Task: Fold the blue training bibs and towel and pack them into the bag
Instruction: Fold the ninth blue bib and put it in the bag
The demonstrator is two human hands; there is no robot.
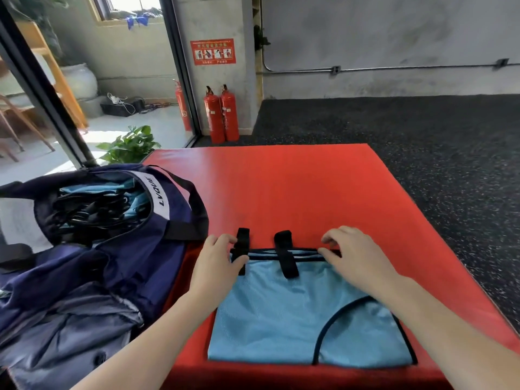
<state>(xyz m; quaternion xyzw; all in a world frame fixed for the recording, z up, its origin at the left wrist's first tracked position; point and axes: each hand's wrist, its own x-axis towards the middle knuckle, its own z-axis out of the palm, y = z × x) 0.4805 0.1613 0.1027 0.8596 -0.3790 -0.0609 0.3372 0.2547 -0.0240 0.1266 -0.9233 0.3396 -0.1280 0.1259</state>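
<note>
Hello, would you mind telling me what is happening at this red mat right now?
A person is folding a blue training bib that lies flat on the red mat. The left hand pinches the bib's far left corner by a black strap, and the right hand holds the far right edge, fingers curled. To the left sits an open navy bag with blue bibs already inside. This bib is not yet packed.

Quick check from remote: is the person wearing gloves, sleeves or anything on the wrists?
No. Both the left hand and right hand are bare, without gloves. Both forearms are uncovered as far as the frame shows; no sleeves, watch, rings or bands are visible.
</note>
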